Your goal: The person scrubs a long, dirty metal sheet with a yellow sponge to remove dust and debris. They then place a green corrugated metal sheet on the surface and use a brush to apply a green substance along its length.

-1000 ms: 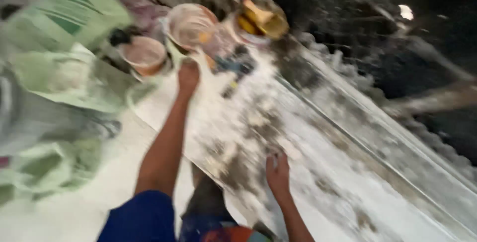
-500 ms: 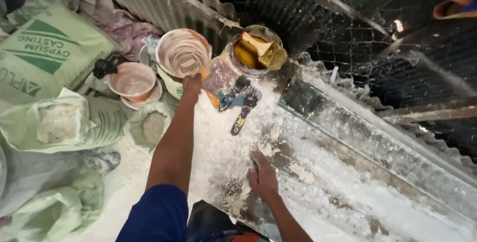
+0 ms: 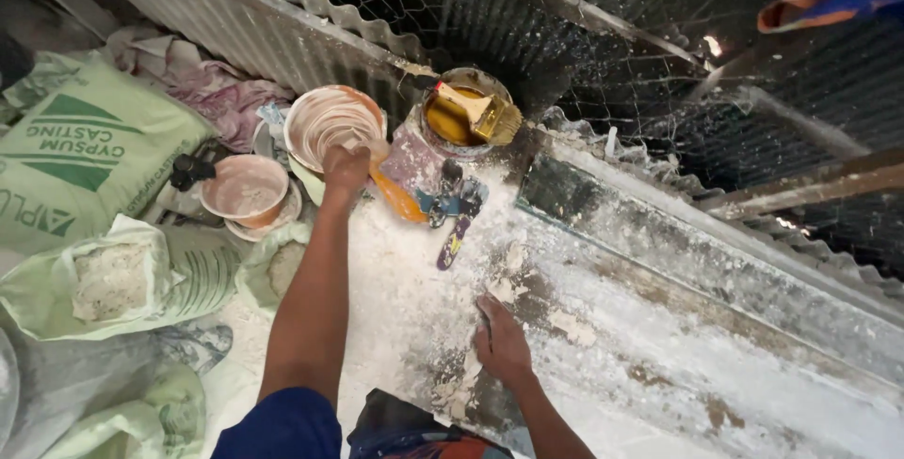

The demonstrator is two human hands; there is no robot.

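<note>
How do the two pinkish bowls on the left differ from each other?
The larger bowl is wider than the smaller bowl. The left hand reaches the larger bowl's near rim, while nothing touches the smaller bowl. The larger bowl shows pale ringed streaks inside; the smaller bowl's inside looks plainer and more evenly pink. Both are round, open at the top and smeared with whitish residue.

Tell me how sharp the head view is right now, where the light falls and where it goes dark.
Head view: sharp across the frame, no motion blur; the left hand at the bowl and the right hand on the powdery white floor are evenly lit; the wire mesh area behind is dark, with one small bright glare spot.
</note>
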